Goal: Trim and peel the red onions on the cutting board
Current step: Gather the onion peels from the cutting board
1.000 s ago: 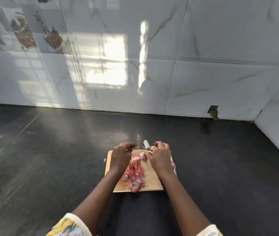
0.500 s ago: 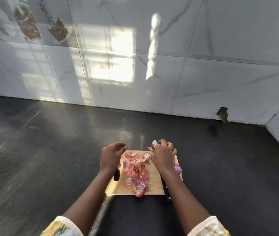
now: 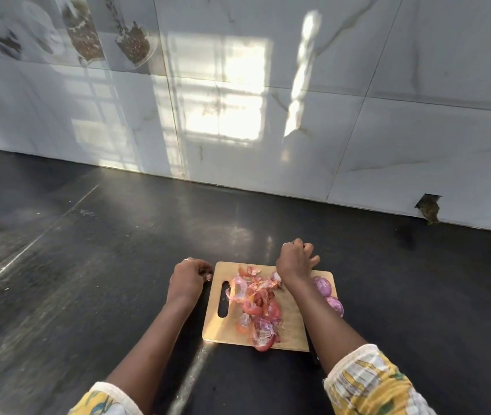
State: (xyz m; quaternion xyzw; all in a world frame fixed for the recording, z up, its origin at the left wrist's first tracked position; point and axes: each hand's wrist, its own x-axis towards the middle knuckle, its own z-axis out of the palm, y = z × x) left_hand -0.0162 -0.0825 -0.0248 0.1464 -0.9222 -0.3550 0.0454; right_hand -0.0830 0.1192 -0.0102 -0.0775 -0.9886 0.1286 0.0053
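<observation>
A small wooden cutting board with a handle slot lies on the black counter. A pile of red onion peels and trimmings covers its middle. Two peeled purple onions sit at its right edge, partly behind my right forearm. My left hand rests on the counter just left of the board's far corner, fingers curled, with nothing visible in it. My right hand hovers at the board's far edge with curled fingers; what they hold is hidden. A dark knife handle shows under my right forearm.
The black stone countertop stretches wide to the left and right of the board. A white marble-tiled wall closes the back, with a small hole at its base on the right.
My left hand has moved off the peels to the counter left of the board. My right hand has shifted toward the far edge. The camera has tilted, so the board sits further right.
</observation>
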